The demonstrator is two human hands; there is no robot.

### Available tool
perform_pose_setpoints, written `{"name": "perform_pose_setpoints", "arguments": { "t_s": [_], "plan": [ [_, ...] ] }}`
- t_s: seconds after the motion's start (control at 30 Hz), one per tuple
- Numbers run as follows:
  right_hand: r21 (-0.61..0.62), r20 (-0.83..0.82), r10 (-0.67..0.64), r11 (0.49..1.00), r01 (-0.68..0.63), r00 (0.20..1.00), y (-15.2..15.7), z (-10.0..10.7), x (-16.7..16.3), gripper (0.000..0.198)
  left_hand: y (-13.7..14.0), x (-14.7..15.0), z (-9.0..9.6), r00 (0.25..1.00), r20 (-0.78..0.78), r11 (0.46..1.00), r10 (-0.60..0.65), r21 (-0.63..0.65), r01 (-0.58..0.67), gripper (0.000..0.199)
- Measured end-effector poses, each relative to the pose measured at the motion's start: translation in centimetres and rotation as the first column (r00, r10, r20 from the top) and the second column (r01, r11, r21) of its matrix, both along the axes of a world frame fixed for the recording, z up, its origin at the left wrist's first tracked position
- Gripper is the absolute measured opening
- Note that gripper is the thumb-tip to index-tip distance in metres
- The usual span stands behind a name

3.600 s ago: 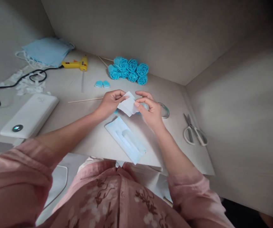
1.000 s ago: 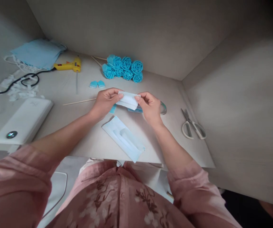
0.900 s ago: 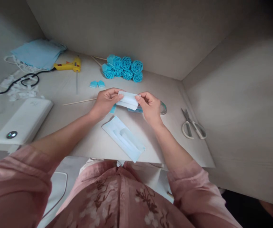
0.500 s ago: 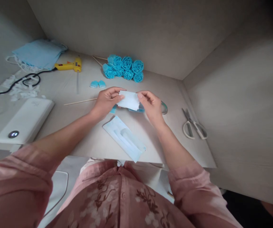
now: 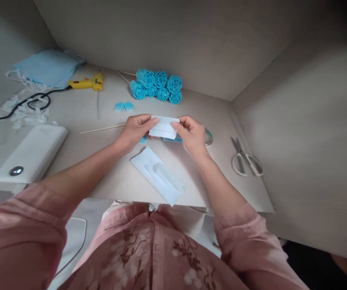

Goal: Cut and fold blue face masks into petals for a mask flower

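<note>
A small white piece of mask fabric (image 5: 163,127) is stretched between my two hands above the table. My left hand (image 5: 135,131) pinches its left end, thumb on top. My right hand (image 5: 191,133) grips the right end the same way. Beneath the hands lie blue pieces (image 5: 172,139), partly hidden, and a round tape-like rim (image 5: 208,137) shows beyond my right hand. Nearer to me, an opened pale blue mask sheet (image 5: 159,175) lies slantwise. A thin wooden stick (image 5: 102,128) runs under my left hand.
Blue fabric roses (image 5: 161,86) on sticks lie at the back, with two small blue petals (image 5: 123,106) in front. At left are a yellow glue gun (image 5: 87,83), stacked masks (image 5: 48,68), white scraps (image 5: 28,114) and a white power bank (image 5: 31,153). Scissors (image 5: 246,158) lie right.
The white piece has been levelled between my hands and now shows a crosswise crease. My right thumb has shifted slightly left over it.
</note>
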State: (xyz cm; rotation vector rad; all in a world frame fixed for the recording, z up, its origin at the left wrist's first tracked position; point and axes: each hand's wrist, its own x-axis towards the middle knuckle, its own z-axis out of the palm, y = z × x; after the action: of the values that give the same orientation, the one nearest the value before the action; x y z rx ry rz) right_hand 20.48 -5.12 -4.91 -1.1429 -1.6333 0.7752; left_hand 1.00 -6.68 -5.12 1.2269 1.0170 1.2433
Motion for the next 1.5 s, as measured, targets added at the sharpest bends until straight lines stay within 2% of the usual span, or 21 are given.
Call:
{"name": "perform_pose_setpoints", "arguments": {
  "t_s": [0.2, 0.57, 0.8, 0.87, 0.97, 1.03, 1.1, 1.17, 1.23, 1.33, 1.5],
  "plan": [
    [-0.02, -0.058, 0.028, 0.999, -0.03, 0.998, 0.0, 0.0, -0.2, 0.022, -0.1, 0.0, 0.2, 0.997, -0.052, 0.998, 0.059, 0.003, -0.059, 0.041],
    [0.009, -0.03, 0.008, 1.0, -0.007, 1.0, -0.1, 0.0, -0.1, 0.03, 0.1, -0.1, -0.3, 0.999, -0.052, 1.0, 0.002, -0.012, -0.003, 0.038],
    [-0.051, -0.118, 0.13, 0.989, -0.136, 0.985, 0.2, -0.1, 0.1, 0.027, 0.0, -0.1, 0.0, 0.998, -0.069, 1.0, 0.013, 0.001, -0.013, 0.038],
    [-0.031, -0.107, 0.096, 0.994, -0.1, 0.99, 0.5, 0.1, 0.4, 0.027, -0.1, -0.1, 0.1, 0.997, -0.081, 0.999, -0.004, 0.037, 0.007, 0.041],
    [0.001, -0.201, -0.045, 0.999, 0.046, 0.979, 1.3, 0.9, 1.4, 0.034, -0.3, -0.2, 0.2, 0.983, -0.179, 0.986, -0.051, 0.149, 0.078, 0.043],
    [-0.028, -0.294, -0.101, 0.995, 0.097, 0.95, 1.9, 1.5, 2.3, 0.039, -0.4, -0.3, 0.0, 0.934, -0.35, 0.946, -0.073, 0.273, 0.177, 0.043],
    [-0.091, -0.348, -0.116, 0.992, 0.09, 0.93, 2.5, 2.1, 3.1, 0.042, -0.5, -0.3, -0.5, 0.838, -0.541, 0.863, -0.07, 0.388, 0.322, 0.043],
    [-0.171, -0.358, -0.109, 0.984, 0.05, 0.927, 2.8, 2.3, 3.6, 0.045, -0.4, -0.2, -1.2, 0.731, -0.679, 0.77, -0.062, 0.434, 0.468, 0.044],
    [-0.247, -0.344, -0.081, 0.969, -0.007, 0.936, 2.9, 2.3, 3.8, 0.046, -0.4, -0.2, -1.9, 0.645, -0.762, 0.714, -0.063, 0.417, 0.562, 0.047],
    [-0.346, -0.323, -0.038, 0.935, -0.081, 0.946, 2.4, 1.6, 3.6, 0.045, -0.3, -0.2, -2.6, 0.572, -0.818, 0.679, -0.062, 0.385, 0.625, 0.048],
    [-0.43, -0.251, -0.031, 0.899, -0.082, 0.967, 1.5, -0.5, 3.1, 0.038, -0.4, -0.3, -2.6, 0.552, -0.829, 0.682, -0.091, 0.352, 0.641, 0.046]
  ]
}}
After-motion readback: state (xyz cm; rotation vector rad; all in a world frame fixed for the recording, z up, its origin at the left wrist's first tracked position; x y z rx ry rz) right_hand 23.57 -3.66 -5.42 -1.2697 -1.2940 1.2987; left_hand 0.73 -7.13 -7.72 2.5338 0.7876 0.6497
